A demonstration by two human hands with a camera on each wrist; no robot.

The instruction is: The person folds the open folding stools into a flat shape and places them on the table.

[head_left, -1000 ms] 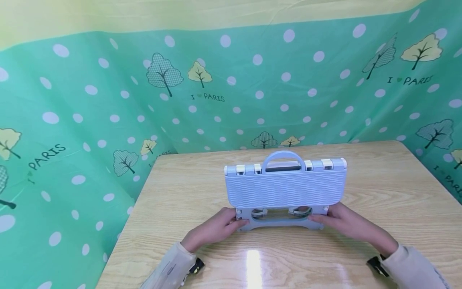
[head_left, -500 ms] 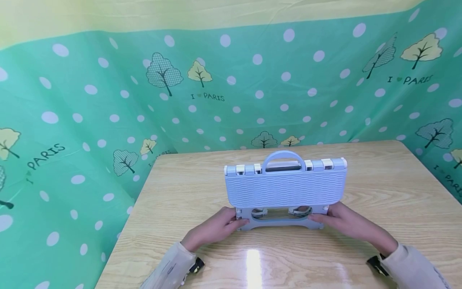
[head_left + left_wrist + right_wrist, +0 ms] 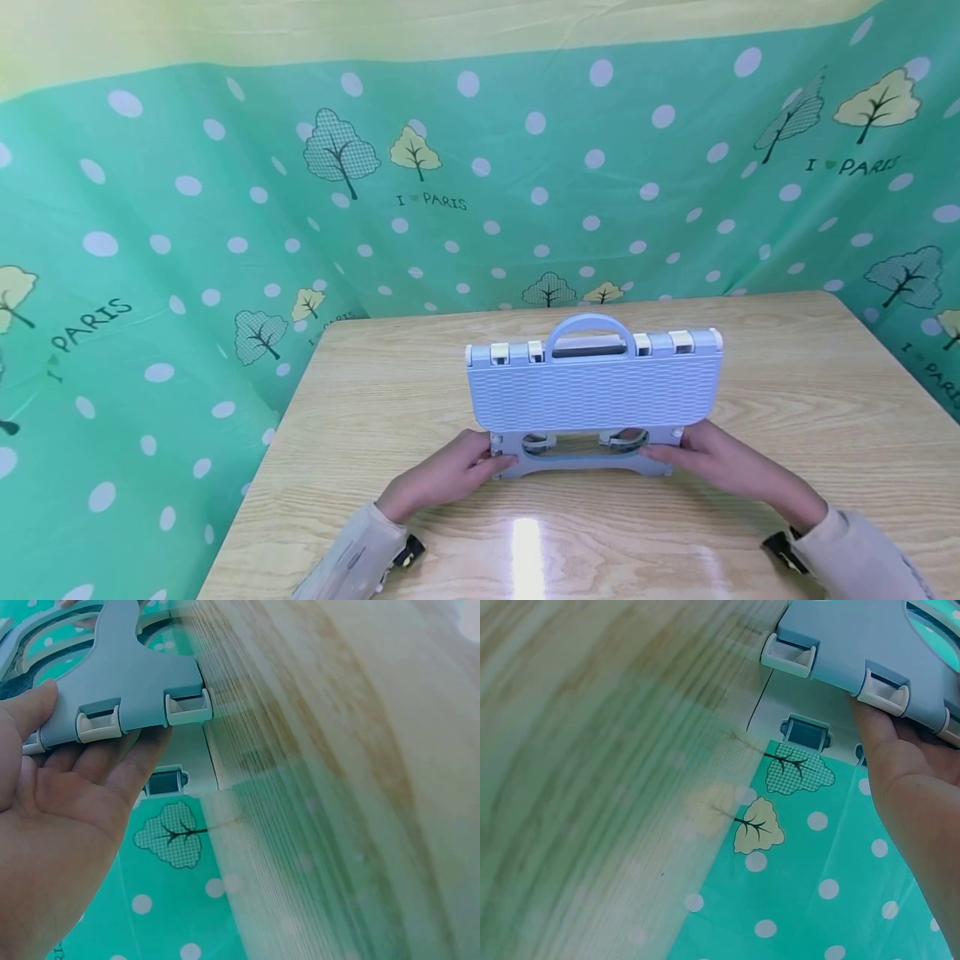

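Clamping the near leg panel (image 3: 585, 462) of the stool (image 3: 592, 396) in left grip (image 3: 453, 471) and right grip (image 3: 708, 454), ideally sharing force evenly against twisting.

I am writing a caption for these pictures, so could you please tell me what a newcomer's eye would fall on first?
Most likely the light-blue folding stool, upright on the wood-grain table, with the left hand and right hand gripping its lower sides. Behind the table, the green polka-dot fabric printed with trees and "PARIS" lettering would probably catch the eye next.
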